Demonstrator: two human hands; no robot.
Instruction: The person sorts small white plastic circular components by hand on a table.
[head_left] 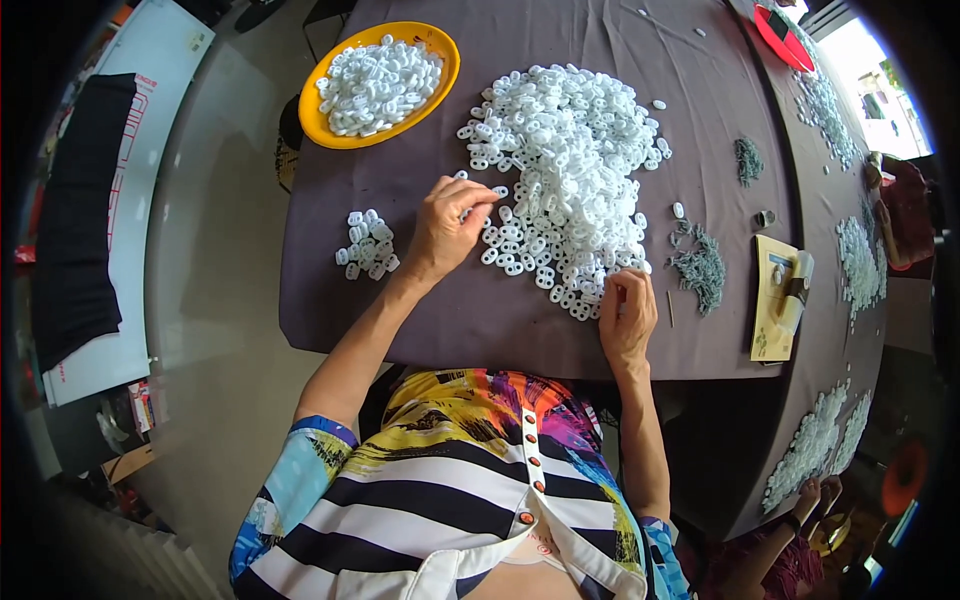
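A big heap of small white plastic pieces (560, 170) lies on a dark grey cloth-covered table (470, 310). My left hand (450, 228) is at the heap's left edge with its fingertips pinched on one white piece. My right hand (625, 310) rests at the heap's near edge, fingers curled; whether it holds a piece is hidden. A small cluster of white pieces (367, 245) lies left of my left hand. An orange bowl (325, 125) full of white pieces stands at the far left.
Small piles of grey metal bits (700, 265) lie right of the heap, with a yellow card (772, 300) beyond. More white piles (858, 260) cover the table's right side. Another person's hand (810, 495) shows at the lower right. A red dish (785, 38) sits far right.
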